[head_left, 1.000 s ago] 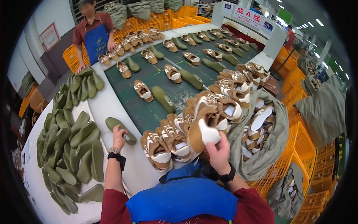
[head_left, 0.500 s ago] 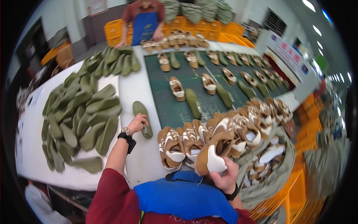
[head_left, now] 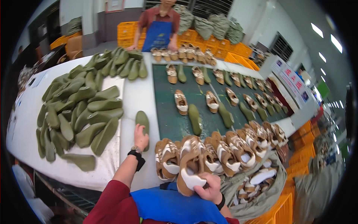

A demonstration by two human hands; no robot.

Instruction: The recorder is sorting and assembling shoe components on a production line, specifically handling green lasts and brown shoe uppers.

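My left hand (head_left: pixel 140 139) lies over a green shoe last (head_left: pixel 142 120) on the white tabletop, beside the belt's left edge. Its fingers are curled onto the last, and the palm hides part of it. Close to my apron, my right hand (head_left: pixel 209 189) grips a tan and white shoe (head_left: pixel 191 168) by its heel, with the toe pointing away from me. Behind and to the right of it stands a row of similar shoes (head_left: pixel 238 149). A big heap of green lasts (head_left: pixel 80 112) fills the left part of the table.
A green conveyor belt (head_left: pixel 169 123) carries shoes paired with lasts. Across the table stands a co-worker in a blue apron (head_left: pixel 157 35), near more shoes (head_left: pixel 186 52). An open sack of shoes (head_left: pixel 274 183) sits at my right by orange crates (head_left: pixel 298 156).
My right hand has brought the shoe leftward, closer to my left hand, and turned its toe more straight ahead. The left hand stays at the same last. The view has shifted.
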